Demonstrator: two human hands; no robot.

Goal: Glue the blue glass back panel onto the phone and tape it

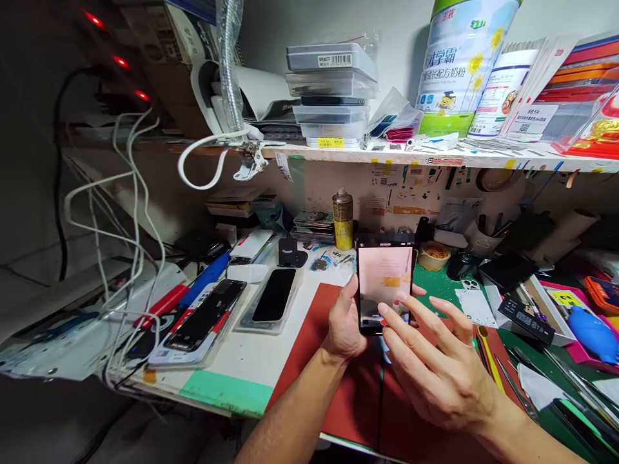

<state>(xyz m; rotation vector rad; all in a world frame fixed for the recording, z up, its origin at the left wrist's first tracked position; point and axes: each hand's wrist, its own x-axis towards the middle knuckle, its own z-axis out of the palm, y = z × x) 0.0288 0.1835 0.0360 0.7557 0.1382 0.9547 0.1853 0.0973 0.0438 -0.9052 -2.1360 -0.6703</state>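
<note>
A black smartphone (385,274) stands upright over the red mat (314,361), its lit screen showing what looks like a camera view. My left hand (344,322) is closed round the phone from the left and behind, with fingertips showing at its right edge. In front of the lower screen, my right hand (435,361) has its fingers stretched out and apart. Its fingertips are at or just above the glass; whether they touch I cannot tell. The right hand holds nothing that I can see.
Left of the mat lie another phone (275,295) on a clear case and a dark phone part (207,316). Behind stands a spray can (343,219). Tweezers (517,386), a blue air blower (592,332) and an open box (561,322) crowd the right. A loaded shelf (401,158) overhangs the back.
</note>
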